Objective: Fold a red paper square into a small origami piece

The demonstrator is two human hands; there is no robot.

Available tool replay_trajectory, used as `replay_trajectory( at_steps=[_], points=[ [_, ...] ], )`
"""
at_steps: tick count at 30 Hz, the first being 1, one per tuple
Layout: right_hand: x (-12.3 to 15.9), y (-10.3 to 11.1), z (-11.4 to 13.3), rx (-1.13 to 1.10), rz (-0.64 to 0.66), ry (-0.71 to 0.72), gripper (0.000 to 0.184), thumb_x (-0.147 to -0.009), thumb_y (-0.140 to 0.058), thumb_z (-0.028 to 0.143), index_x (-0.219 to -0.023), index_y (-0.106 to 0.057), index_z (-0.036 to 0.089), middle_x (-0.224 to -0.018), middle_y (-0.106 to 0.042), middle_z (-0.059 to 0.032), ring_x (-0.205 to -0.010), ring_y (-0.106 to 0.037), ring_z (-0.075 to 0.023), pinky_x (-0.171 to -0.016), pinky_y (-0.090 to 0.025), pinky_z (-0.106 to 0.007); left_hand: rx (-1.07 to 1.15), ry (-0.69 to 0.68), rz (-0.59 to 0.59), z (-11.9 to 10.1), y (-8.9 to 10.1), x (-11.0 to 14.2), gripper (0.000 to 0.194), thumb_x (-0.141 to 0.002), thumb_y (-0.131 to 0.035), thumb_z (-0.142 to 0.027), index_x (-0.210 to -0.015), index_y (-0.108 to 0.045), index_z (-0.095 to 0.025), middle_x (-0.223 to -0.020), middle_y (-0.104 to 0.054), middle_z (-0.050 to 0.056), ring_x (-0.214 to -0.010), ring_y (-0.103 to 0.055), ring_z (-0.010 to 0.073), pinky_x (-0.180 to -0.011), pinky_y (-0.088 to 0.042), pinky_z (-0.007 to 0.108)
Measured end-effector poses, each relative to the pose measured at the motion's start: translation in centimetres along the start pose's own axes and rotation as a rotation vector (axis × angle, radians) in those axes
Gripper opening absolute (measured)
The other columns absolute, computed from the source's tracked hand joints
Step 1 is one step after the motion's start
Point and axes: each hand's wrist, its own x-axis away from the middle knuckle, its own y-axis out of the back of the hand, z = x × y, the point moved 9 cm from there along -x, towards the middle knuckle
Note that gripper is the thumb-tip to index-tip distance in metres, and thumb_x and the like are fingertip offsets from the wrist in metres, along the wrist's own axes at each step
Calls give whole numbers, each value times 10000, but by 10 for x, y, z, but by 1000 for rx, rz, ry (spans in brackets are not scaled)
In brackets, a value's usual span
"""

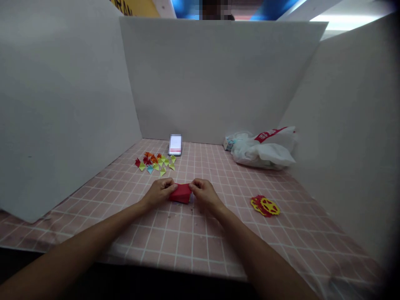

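Observation:
A piece of folded red paper [181, 193] is held up between my hands, a little above the pink checked tablecloth [190, 246]. My left hand [160, 191] pinches its left upper edge, thumb on top. At the opposite corner my right hand [206, 193] grips it between thumb and fingers. A crease runs across the paper, and its lower edge hangs free toward me. Beyond my left hand lies a cluster of small folded paper pieces [161, 161] in red, orange, yellow-green and blue.
Red and yellow paper cut-outs [265, 206] lie in a stack at the right. A white plastic bag [259, 150] rests at the back right beside a small box [229, 143]. A phone [175, 145] stands near the back panel [218, 83]. White panels enclose the sides.

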Motion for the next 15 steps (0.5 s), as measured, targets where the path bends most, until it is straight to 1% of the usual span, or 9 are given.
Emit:
replay_trajectory(
  at_steps=[2,4,6,7,10,13,15],
  points=[
    [0,4,2,-9,-31,6,256,-803,-566,336,-603,-500,191,-590,-451,38,-588,-404,-112,-534,-300,-232,29,-1,-20,0,0,-4,338,-820,-595,-428,-599,-510,-187,-582,-476,-33,-596,-434,131,-571,-341,244],
    [0,6,4,-33,-57,4,286,-845,-541,411,-657,-497,200,-599,-456,42,-556,-395,-108,-515,-300,-234,61,4,-59,0,1,-6,341,-845,-565,-448,-631,-493,-192,-596,-466,-36,-584,-428,126,-560,-348,241],
    [2,5,4,-81,-51,-19,291,-844,-561,473,-751,-543,198,-604,-484,49,-512,-392,-101,-490,-302,-234,113,23,-90,1,2,-6,349,-863,-547,-469,-656,-471,-198,-588,-447,-46,-538,-405,111,-521,-334,234],
    [3,2,1,-152,-23,-62,292,-821,-598,482,-782,-562,195,-594,-496,52,-492,-394,-98,-478,-298,-233,156,41,-97,3,1,-6,355,-860,-556,-480,-662,-464,-201,-568,-433,-55,-506,-385,102,-493,-316,228],
    [4,-2,-5,-270,32,-142,293,-773,-635,469,-717,-545,196,-524,-475,61,-448,-397,-92,-454,-284,-229,335,133,-77,14,-5,-4,379,-829,-623,-513,-672,-461,-208,-481,-413,-80,-409,-342,83,-419,-259,213],
    [4,-3,-5,-294,63,-144,301,-764,-645,455,-668,-521,198,-492,-474,62,-428,-389,-83,-446,-286,-223,463,208,-29,24,-11,-1,405,-809,-664,-537,-671,-467,-211,-425,-420,-87,-349,-328,77,-372,-227,202],
    [5,-6,-3,-322,105,-136,304,-765,-666,450,-669,-530,196,-480,-486,56,-425,-403,-85,-438,-288,-220,499,213,-20,27,-11,0,412,-803,-682,-531,-660,-471,-207,-422,-427,-88,-343,-329,71,-364,-228,193]
  ],
)
